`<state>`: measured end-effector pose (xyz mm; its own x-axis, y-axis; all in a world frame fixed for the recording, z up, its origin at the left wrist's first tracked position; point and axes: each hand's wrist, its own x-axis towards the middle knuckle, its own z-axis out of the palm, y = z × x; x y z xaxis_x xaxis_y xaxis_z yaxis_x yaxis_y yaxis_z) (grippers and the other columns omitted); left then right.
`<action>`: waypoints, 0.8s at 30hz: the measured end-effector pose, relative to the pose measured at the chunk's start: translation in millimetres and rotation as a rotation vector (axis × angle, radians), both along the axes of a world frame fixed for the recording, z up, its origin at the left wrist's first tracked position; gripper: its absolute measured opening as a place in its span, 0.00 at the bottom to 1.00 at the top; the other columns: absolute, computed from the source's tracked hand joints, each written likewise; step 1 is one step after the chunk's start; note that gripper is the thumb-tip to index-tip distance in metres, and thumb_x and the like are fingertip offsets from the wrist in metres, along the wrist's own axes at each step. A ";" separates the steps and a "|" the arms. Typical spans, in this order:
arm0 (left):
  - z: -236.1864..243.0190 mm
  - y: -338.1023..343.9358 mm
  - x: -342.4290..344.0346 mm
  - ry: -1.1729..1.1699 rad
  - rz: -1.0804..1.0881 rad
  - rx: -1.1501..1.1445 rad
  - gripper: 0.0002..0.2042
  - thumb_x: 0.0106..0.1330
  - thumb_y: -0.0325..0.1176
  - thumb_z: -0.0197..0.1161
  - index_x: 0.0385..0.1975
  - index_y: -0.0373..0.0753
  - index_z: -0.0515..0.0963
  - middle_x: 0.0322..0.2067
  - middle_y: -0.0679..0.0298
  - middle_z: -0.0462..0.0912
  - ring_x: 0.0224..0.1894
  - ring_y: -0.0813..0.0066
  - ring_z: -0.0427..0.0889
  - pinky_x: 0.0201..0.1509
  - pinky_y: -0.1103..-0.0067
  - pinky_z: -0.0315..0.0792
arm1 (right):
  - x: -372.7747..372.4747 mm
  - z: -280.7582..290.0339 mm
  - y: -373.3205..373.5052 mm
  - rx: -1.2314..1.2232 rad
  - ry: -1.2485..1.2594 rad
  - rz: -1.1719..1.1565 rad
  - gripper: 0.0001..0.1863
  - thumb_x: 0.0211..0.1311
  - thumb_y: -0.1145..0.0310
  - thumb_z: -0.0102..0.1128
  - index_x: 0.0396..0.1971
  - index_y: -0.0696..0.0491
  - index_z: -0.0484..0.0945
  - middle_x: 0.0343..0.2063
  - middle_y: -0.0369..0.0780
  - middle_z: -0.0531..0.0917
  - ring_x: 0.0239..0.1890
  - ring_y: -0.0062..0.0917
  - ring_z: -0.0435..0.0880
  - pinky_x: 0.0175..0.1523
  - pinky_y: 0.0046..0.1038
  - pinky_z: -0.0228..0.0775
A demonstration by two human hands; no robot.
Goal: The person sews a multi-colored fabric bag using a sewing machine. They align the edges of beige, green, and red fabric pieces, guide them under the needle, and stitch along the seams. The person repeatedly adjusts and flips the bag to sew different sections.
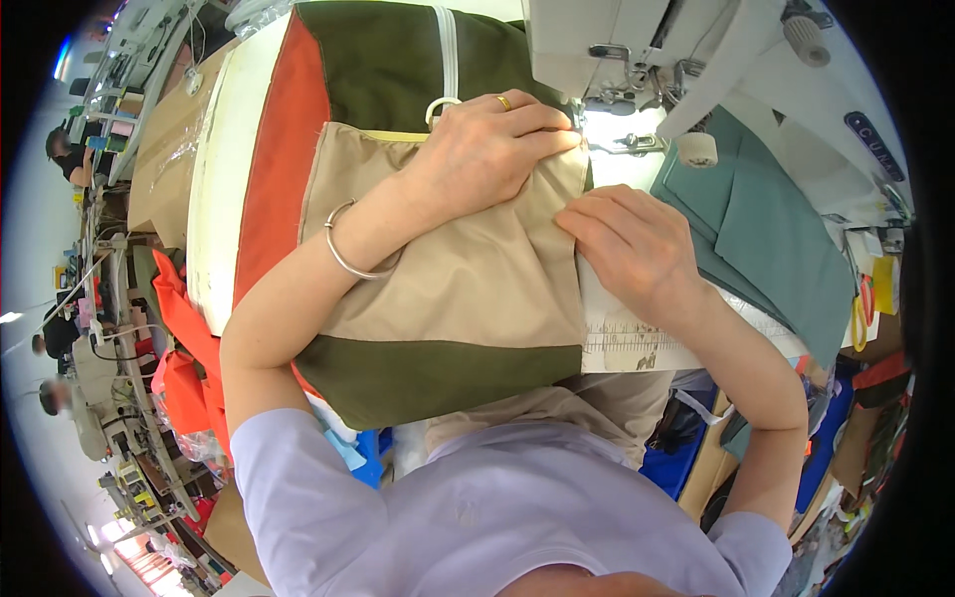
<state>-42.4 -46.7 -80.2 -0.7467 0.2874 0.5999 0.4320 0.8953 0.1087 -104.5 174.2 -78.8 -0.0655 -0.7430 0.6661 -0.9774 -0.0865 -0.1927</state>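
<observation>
Beige fabric panel (487, 294), olive band (448, 383) along its lower edge: spread mid-frame, lightly creased, right edge near-vertical.

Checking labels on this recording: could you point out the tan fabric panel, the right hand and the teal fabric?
Tan fabric panel (473, 282): head view, middle of its upper face.
Right hand (639, 242): head view, back of the hand.
Teal fabric (774, 231): head view, its upper surface.

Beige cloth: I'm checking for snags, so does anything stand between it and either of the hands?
Nothing visible does: the left hand rests on the beige cloth, and the right hand touches its right edge.
</observation>
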 end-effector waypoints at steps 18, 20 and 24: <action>1.0 -11.3 -1.2 0.033 -0.082 -0.020 0.13 0.57 0.21 0.64 0.39 0.44 0.86 0.42 0.70 0.88 0.42 0.71 0.86 0.37 0.76 0.81 | 5.9 6.6 3.5 0.077 -0.005 0.018 0.17 0.45 0.76 0.68 0.40 0.56 0.81 0.39 0.37 0.83 0.44 0.30 0.83 0.45 0.31 0.79; -0.5 -12.9 -2.2 0.030 -0.082 -0.015 0.13 0.57 0.21 0.64 0.39 0.44 0.86 0.42 0.70 0.88 0.43 0.70 0.86 0.38 0.76 0.81 | 4.8 11.4 3.9 0.092 0.001 0.023 0.17 0.46 0.76 0.68 0.40 0.57 0.81 0.39 0.37 0.83 0.44 0.30 0.83 0.46 0.31 0.79; -2.5 -15.2 -4.2 0.029 -0.080 -0.013 0.13 0.57 0.21 0.64 0.39 0.44 0.87 0.42 0.69 0.88 0.43 0.70 0.86 0.38 0.76 0.82 | -6.8 18.1 4.5 0.063 -0.073 0.019 0.13 0.49 0.76 0.68 0.37 0.56 0.83 0.35 0.39 0.85 0.39 0.32 0.84 0.45 0.33 0.79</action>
